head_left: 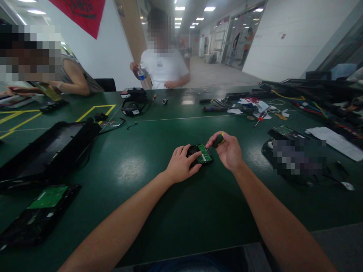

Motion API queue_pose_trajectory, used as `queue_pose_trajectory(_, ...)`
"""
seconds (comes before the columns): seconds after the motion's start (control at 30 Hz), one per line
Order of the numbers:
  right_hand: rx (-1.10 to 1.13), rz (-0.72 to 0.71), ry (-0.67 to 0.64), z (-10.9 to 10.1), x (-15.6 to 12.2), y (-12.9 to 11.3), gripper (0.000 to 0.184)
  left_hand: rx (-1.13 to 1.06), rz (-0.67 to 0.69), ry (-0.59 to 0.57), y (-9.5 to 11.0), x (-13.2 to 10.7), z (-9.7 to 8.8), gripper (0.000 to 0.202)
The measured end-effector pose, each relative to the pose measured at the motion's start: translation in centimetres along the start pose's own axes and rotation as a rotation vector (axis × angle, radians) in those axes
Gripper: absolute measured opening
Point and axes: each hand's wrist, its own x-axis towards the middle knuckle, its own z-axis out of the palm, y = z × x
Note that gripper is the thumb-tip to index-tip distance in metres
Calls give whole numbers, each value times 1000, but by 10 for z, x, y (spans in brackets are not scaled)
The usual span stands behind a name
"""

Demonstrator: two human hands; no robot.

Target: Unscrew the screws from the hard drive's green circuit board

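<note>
A small black device with a green circuit board lies on the green table in front of me. My left hand steadies it from the left, its fingers over the top and its thumb along the near edge, so part of the device is covered. To the right, my right hand is closed around the black and yellow handle of a screwdriver. The screwdriver points toward the right edge of the circuit board; I cannot make out whether its tip is touching.
A long black housing and a larger black unit with a green board lie at left. Cables, tools and a red screwdriver spread across the back right. Someone in a white shirt stands opposite; another person leans in at far left.
</note>
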Motion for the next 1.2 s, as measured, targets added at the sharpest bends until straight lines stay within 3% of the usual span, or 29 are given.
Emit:
queue_pose_trajectory(0.23,55,41,55,0,2,0,50,13,1,12,-1,0,3,58)
queue_pose_trajectory(0.77,5,-45,43,0,1,7,29,0,-8,-2,-1,0,2,59)
queue_pose_trajectory(0.93,36,-6,28,2,0,3,29,0,-6,5,-1,0,1,59)
queue_pose_trajectory(1.2,50,12,53,2,1,1,49,13,-5,9,0,0,3,59)
